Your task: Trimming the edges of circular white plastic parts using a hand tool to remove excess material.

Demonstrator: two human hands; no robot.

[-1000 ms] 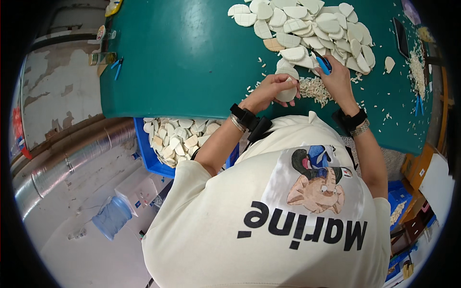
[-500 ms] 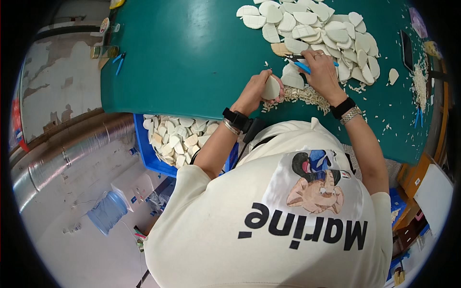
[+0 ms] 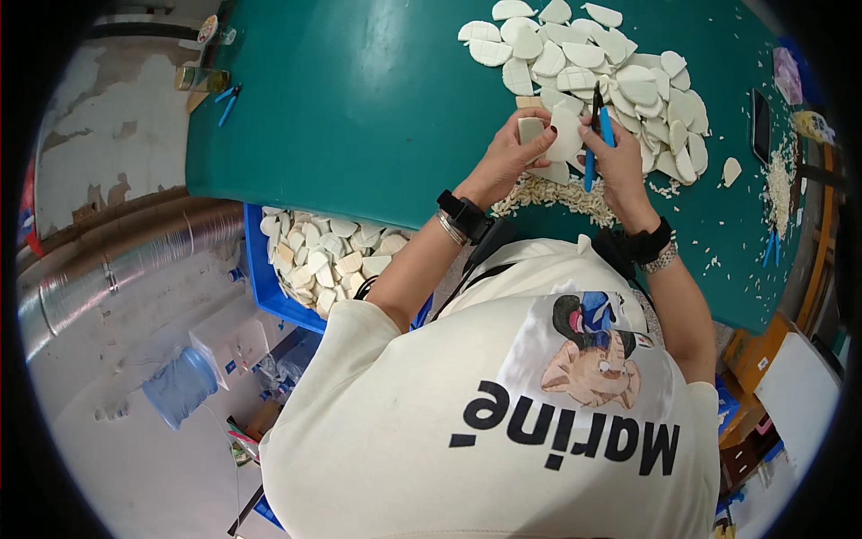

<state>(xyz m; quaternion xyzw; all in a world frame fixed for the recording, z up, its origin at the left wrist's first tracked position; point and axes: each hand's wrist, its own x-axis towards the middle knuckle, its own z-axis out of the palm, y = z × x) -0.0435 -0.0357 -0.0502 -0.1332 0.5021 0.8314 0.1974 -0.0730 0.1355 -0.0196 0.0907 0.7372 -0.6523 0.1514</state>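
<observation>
Head view: left hand (image 3: 507, 154) grasping pale cutout piece (image 3: 564, 135) over green table (image 3: 359, 108); right hand (image 3: 620, 157) clenched on blue-handled cutter (image 3: 594, 135). Risk: blade slipping twd fingers, piece cracking.

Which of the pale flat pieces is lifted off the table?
The pale piece pinched between left hand and right hand; the others lie heaped on the green table or in the blue crate.
</observation>
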